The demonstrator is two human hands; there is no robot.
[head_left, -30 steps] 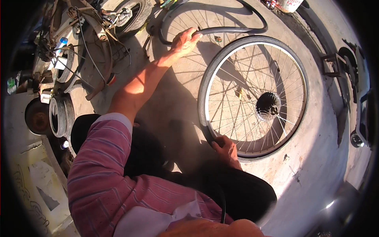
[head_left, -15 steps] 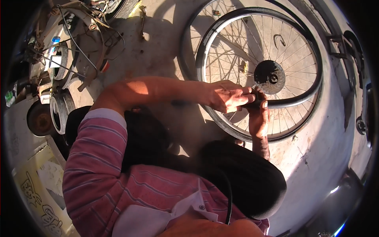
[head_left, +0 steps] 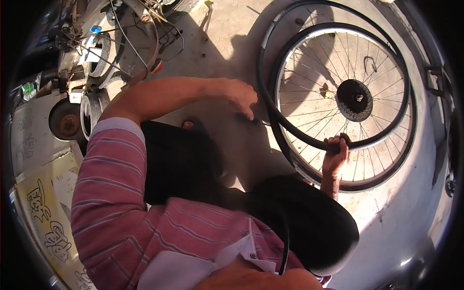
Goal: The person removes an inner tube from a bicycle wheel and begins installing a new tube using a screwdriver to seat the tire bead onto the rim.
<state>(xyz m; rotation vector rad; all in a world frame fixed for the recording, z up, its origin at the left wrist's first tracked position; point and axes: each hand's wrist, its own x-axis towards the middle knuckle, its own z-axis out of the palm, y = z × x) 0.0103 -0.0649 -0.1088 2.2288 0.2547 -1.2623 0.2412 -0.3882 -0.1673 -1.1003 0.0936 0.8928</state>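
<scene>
My right hand (head_left: 335,155) is closed round the lower part of a black bicycle inner tube (head_left: 369,144), with a small dark piece at its fingertips that I cannot make out. The tube lies in a wide loop over a spoked bicycle wheel (head_left: 289,53), which rests flat on the floor. A dark sprocket cluster (head_left: 355,86) sits at the wheel's hub. My left hand (head_left: 240,98) hovers just left of the tube, apart from it. Its fingers are curled, and whatever they may hold is hidden.
Bicycle frame parts and cables (head_left: 153,36) are heaped at the upper left. Below them are loose tyres (head_left: 89,114) and a round brownish metal part (head_left: 66,120). A metal tool (head_left: 208,17) lies on the floor ahead. Dark metalwork (head_left: 437,79) runs along the right.
My left hand has left the tube and drawn back to the left. My right hand still grips the tube. The wheel and surroundings have shifted in the picture.
</scene>
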